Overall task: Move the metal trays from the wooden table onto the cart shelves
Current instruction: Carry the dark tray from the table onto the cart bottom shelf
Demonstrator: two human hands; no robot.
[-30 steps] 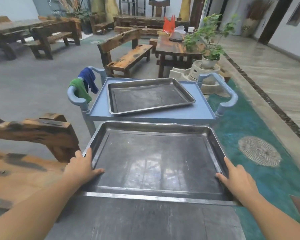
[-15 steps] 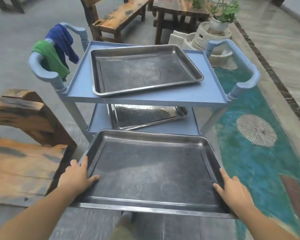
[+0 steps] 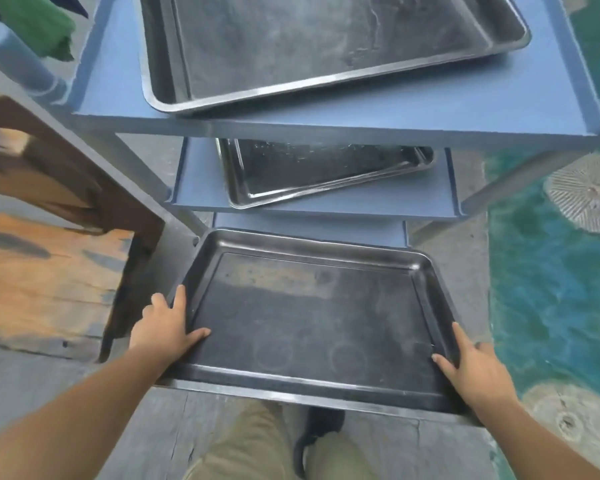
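Both hands, left (image 3: 167, 329) and right (image 3: 471, 370), grasp a tray (image 3: 309, 317) by its sides. It sits low before the cart (image 3: 361, 116), whose upper shelves each carry a tray.

Bottom shelf (image 3: 309, 225) open — wooden bench (image 3: 66, 216) crowds left.

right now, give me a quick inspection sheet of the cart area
surface: blue cart, three shelves; bottom shelf bare where visible
job's things: one tray on top shelf, one on middle shelf, a third held tray low in front of the bottom shelf
clutter: green cloth on cart handle
hands: left hand and right hand grip the held tray's side rims
cables: nothing seen
surroundings: wooden bench on the left, teal floor on the right
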